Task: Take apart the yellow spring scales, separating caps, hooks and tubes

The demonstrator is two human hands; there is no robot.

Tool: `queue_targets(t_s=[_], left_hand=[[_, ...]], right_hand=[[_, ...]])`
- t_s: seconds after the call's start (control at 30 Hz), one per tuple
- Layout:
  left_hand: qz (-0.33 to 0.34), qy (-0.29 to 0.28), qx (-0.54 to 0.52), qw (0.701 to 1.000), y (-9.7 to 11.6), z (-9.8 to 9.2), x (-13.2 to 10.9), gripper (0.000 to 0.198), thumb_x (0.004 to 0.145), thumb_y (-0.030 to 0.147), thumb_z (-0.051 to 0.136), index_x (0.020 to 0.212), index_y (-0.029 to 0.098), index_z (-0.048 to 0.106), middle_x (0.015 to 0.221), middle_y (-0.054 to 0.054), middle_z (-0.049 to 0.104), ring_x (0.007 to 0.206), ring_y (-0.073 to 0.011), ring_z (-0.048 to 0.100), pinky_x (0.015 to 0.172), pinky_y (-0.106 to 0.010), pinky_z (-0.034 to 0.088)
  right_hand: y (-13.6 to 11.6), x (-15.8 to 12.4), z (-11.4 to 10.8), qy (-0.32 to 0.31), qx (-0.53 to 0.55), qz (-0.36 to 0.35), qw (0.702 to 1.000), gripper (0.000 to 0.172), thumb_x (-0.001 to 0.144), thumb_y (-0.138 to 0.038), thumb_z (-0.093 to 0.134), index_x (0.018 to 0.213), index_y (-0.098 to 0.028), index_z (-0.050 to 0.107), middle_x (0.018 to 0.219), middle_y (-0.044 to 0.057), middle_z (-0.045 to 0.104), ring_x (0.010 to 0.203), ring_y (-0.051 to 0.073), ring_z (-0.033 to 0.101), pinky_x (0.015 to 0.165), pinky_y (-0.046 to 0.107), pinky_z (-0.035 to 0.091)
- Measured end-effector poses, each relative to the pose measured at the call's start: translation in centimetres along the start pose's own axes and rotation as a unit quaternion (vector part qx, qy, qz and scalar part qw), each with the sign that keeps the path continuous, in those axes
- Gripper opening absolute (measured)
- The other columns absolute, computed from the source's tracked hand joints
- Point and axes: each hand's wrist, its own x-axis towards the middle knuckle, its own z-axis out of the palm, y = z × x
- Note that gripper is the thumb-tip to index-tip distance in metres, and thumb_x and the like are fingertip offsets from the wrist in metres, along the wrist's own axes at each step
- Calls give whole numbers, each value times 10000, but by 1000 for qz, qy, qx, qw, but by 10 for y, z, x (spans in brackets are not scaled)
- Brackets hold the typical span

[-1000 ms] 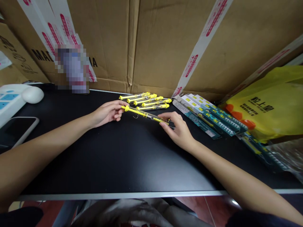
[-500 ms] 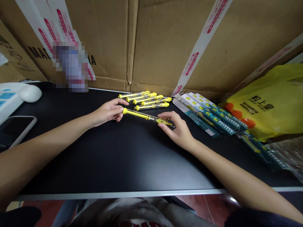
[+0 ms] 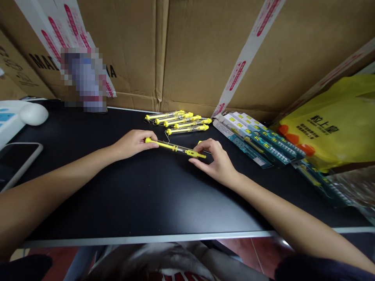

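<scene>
A slim tubular spring scale (image 3: 166, 145), clear with yellow fittings, is held level above the black table. My left hand (image 3: 132, 144) pinches its left yellow end between thumb and fingers. At the other end, the thumb and index finger of my right hand (image 3: 215, 160) close around the yellow slotted end piece (image 3: 191, 153). A small yellow bit (image 3: 200, 142) and a thin wire show by the right fingertips; whether they belong to this scale is unclear. Several similar spring scales (image 3: 187, 129) lie side by side just behind, with wire hooks at their left ends.
Printed boxes (image 3: 252, 136) lie at the right, beside a yellow plastic bag (image 3: 331, 121) and clear wrapping (image 3: 354, 183). A phone (image 3: 20, 158) and a white device (image 3: 11, 117) are at the left. Large cardboard boxes (image 3: 193, 54) stand behind the black table (image 3: 152, 210).
Both hands have shifted slightly left and down with the spring scale. My left fingers now lie further over its left end. A yellow bit has come into view at my right fingertips.
</scene>
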Motion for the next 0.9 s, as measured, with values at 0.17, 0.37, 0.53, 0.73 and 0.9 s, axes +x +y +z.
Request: queue_targets(t_s=[0.17,0.37,0.53,0.73,0.9], left_hand=[[-8,24,-10,1000,-8,-4,2,341,816,497,533,846,168,618,695,27,537,612,-95,452,567,-200,330],[-9,31,-24,999,-8,-4,2,336,813,493,535,844,168,616,681,28,525,595,-91,437,552,-192,323],[-7,41,-13,999,-12,-3,2,344,823,496,526,859,168,623,704,24,546,606,-91,446,566,-195,328],[-16,61,-12,998,-13,-3,3,364,827,511,514,834,164,620,653,33,497,572,-90,403,549,-202,303],[-23,74,-15,997,-12,-4,3,362,827,506,516,815,160,621,637,35,489,554,-88,376,546,-206,287]], right_hand=[[4,2,-1,21,28,34,999,203,817,-301,629,948,-227,493,884,45,613,805,199,590,735,363,473],[3,3,-6,41,26,53,997,186,801,-347,658,930,-225,602,884,48,675,810,214,618,756,382,471],[4,4,-9,69,32,51,996,114,810,-326,654,874,-231,663,869,42,704,790,209,625,755,389,478],[10,14,-25,66,55,71,994,122,798,-334,657,814,-215,676,807,40,699,761,201,629,738,373,495],[34,22,-50,6,-8,85,996,183,802,-376,631,843,-205,683,787,42,685,715,188,616,668,336,483]])
